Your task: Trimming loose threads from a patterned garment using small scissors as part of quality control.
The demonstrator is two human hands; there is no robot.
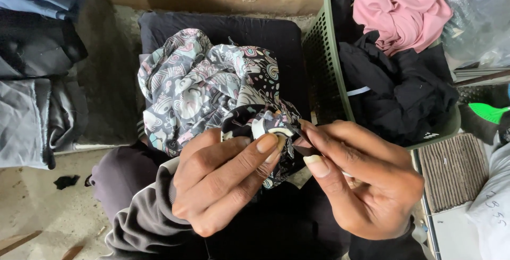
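Concrete floor bkgd; left hand & right hand grips both pinching patterned cloth.

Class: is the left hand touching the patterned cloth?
Touching. The head view shows the left hand with its fingers pinching a fold of the patterned cloth, no gap between them.

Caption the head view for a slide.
Both hands, left and right, pinch a patterned cloth beside a green basket.
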